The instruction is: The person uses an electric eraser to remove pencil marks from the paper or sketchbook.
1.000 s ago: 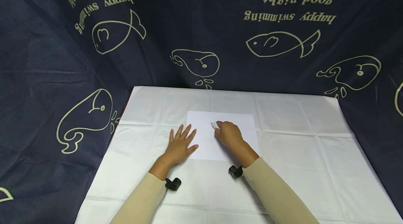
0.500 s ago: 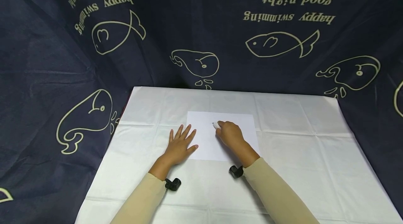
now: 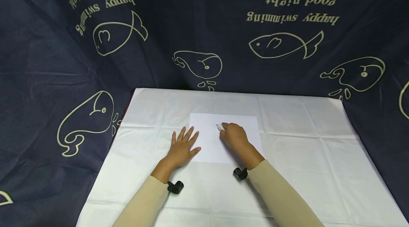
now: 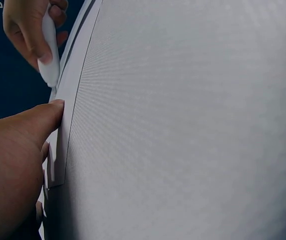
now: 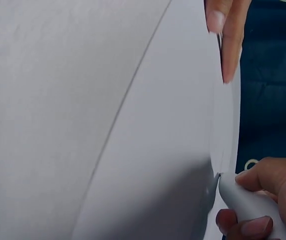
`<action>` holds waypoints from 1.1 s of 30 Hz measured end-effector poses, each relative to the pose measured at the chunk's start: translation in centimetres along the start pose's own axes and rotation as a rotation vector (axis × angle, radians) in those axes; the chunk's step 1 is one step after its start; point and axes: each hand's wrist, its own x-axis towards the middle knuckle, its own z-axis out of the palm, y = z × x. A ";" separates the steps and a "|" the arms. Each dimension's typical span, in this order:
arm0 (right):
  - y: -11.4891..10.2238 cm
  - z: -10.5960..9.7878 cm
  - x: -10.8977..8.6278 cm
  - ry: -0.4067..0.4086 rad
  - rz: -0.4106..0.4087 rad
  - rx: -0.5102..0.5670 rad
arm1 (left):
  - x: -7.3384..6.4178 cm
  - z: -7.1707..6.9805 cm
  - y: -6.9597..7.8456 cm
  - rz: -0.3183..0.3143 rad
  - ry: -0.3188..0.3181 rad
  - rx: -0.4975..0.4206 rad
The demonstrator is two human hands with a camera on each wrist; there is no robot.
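A sheet of white paper [image 3: 207, 149] lies on the white-covered table. My left hand [image 3: 181, 150] rests with spread fingers over the paper's left edge; in the left wrist view its thumb [image 4: 45, 117] touches the sheet. My right hand [image 3: 234, 136] grips a thick white pen-like tool [image 3: 219, 127] over the upper middle of the paper. In the right wrist view this white pen-like tool [image 5: 250, 207] has a tapered body and a small dark tip at the paper. A faint short mark lies left of the tip. Its exact kind I cannot tell.
A white cloth [image 3: 287, 163] with fold creases covers the table. Behind and to the left hangs a dark blue curtain [image 3: 236, 74] with fish and whale outlines. A black wrist camera [image 3: 175, 187] sits on the left wrist, another wrist camera [image 3: 240, 173] on the right.
My right hand has slid slightly to the right with the white pen-like tool, and a faint mark shows left of its tip. My left hand and the paper have stayed in place.
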 end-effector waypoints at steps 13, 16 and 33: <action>0.5 -0.1 -0.2 -0.003 0.012 0.016 | -0.1 -0.2 0.1 0.000 0.001 -0.001; 0.0 0.0 -0.2 -0.010 -0.024 0.010 | -0.2 -0.1 0.1 0.004 0.004 -0.008; -0.3 -0.7 0.3 -0.011 -0.047 -0.054 | -0.1 -0.1 0.1 0.004 -0.001 -0.002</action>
